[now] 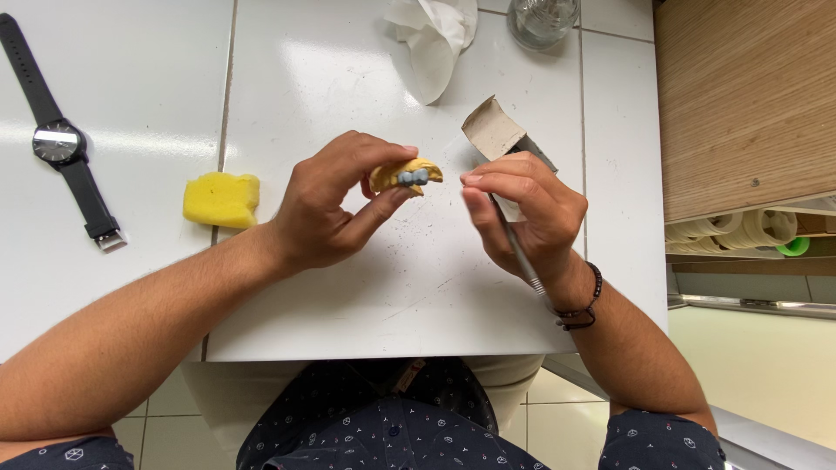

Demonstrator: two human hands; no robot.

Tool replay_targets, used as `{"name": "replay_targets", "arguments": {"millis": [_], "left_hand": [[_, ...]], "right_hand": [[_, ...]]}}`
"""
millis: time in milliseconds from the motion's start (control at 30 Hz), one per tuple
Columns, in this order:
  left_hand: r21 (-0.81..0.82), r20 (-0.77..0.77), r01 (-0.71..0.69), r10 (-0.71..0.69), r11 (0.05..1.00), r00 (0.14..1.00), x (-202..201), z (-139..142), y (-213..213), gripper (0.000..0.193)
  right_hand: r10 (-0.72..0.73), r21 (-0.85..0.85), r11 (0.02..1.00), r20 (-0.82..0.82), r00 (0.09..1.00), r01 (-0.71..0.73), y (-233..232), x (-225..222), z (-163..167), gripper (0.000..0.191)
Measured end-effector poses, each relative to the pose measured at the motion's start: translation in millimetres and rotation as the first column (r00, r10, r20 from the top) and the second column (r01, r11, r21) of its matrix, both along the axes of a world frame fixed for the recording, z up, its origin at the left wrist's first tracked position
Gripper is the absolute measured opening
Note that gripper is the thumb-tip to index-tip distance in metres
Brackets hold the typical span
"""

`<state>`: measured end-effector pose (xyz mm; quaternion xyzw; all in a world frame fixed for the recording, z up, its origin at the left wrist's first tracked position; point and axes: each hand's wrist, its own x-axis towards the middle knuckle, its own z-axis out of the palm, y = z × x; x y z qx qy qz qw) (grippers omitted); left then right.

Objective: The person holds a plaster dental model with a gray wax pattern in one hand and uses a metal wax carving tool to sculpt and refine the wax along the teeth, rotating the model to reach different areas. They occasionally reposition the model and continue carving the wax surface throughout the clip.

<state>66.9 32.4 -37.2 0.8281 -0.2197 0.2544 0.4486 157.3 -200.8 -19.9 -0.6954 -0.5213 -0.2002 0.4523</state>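
My left hand (335, 204) pinches a small yellow curved cast (406, 176) between thumb and fingers, held above the white tiled table (348, 287). A grey lump of wax-like material sits on the cast's front. My right hand (522, 213) is just right of it, gripping a thin metal hand tool (521, 257) whose shaft runs down past the wrist. The tool's tip is hidden behind my fingers.
A yellow sponge (221, 198) lies left of my hands. A black wristwatch (63, 144) lies at the far left. A crumpled tissue (433, 33), a glass jar (542, 19) and a small cardboard piece (493, 128) sit at the back. A wooden drawer front (740, 96) stands on the right.
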Motion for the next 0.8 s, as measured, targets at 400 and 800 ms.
{"name": "replay_targets", "arguments": {"millis": [400,800], "left_hand": [[-0.428,-0.508,-0.109,-0.138,0.897,0.85,-2,8,-7,0.045],[-0.401,-0.468,-0.023,-0.183,0.916,0.865,-7,2,-18,0.065]], "right_hand": [[0.205,0.189,0.975,-0.583,0.786,-0.114,-13,4,-18,0.045],[0.273,0.186,0.962,-0.715,0.643,-0.202,-2,-9,-19,0.014]]}}
